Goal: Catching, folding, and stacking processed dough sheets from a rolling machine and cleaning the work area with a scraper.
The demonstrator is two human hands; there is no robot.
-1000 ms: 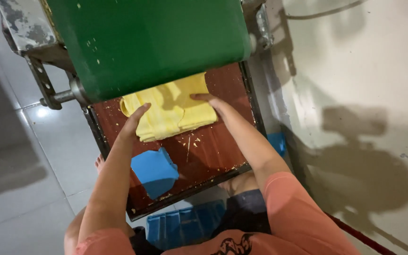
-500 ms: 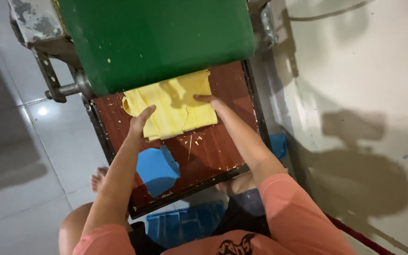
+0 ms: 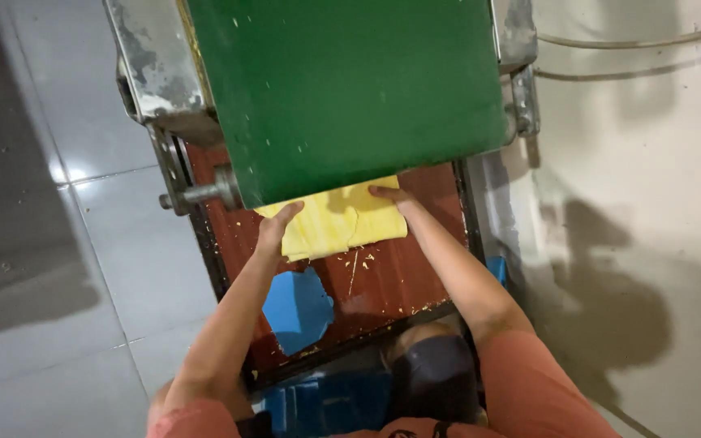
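Dough sheet (image 3: 336, 223), yellow, flat, lying on the reddish-brown tray (image 3: 415, 276) at the mouth of the green machine housing (image 3: 342, 89); its far edge is hidden under the housing, its near edge ragged and facing me. Position relative to my fingers: the sheet sits between my two hands, my left hand (image 3: 276, 229) on its left edge and my right hand (image 3: 391, 197) on its right top corner. Left fingers (image 3: 290, 212): held together and nearly straight, laid flat on the sheet's left margin, thumb side toward the tray, not curled round anything. Right fingers (image 3: 379, 192): likewise extended and close together, tips resting on the sheet just below the housing's lower rim; neither hand pinches or lifts, both press on top. Orientation of the sheet: the visible part is wider than deep, so its visible long axis runs left to right across the tray, tilted slightly, the right side lower toward me; how far it extends under the housing I cannot tell. Other items: yellow crumbs (image 3: 359, 264) scattered on the tray just in front of the sheet; blue patch (image 3: 298, 308) on the tray nearer to me, beside my left forearm; metal shaft (image 3: 196, 195) sticking out of the grey frame at the left; blue crate (image 3: 326, 401) beneath the tray's near end; pale tiled floor (image 3: 58, 243) at the left.
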